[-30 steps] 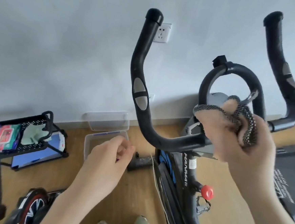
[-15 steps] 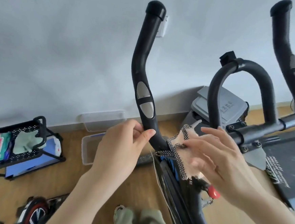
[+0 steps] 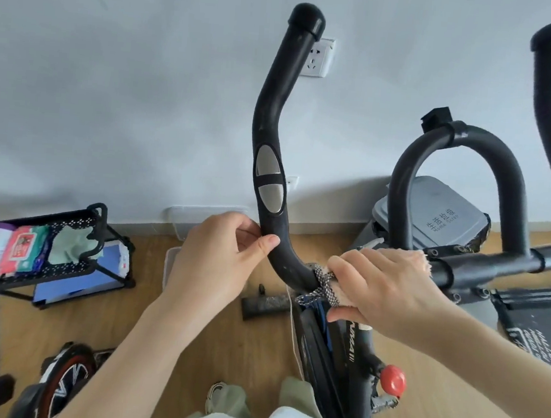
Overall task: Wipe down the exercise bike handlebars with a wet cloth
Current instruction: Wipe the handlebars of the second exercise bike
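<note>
Nearest: right hand (image 3: 393,290), fingers (image 3: 349,264) curled over the cloth (image 3: 325,287), pressing it around the handlebar (image 3: 273,162) at its lower bend. Just left: left hand (image 3: 217,263), thumb and fingers pinching the same bar. Farther back: grey bin (image 3: 438,218), wall socket (image 3: 319,59).

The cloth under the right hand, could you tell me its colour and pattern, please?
Pinkish-beige cloth with a black-and-white checked edge, head view.

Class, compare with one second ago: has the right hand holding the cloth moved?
Yes. The right hand with the cloth has dropped from the centre loop to the crossbar by the left handlebar.
</note>
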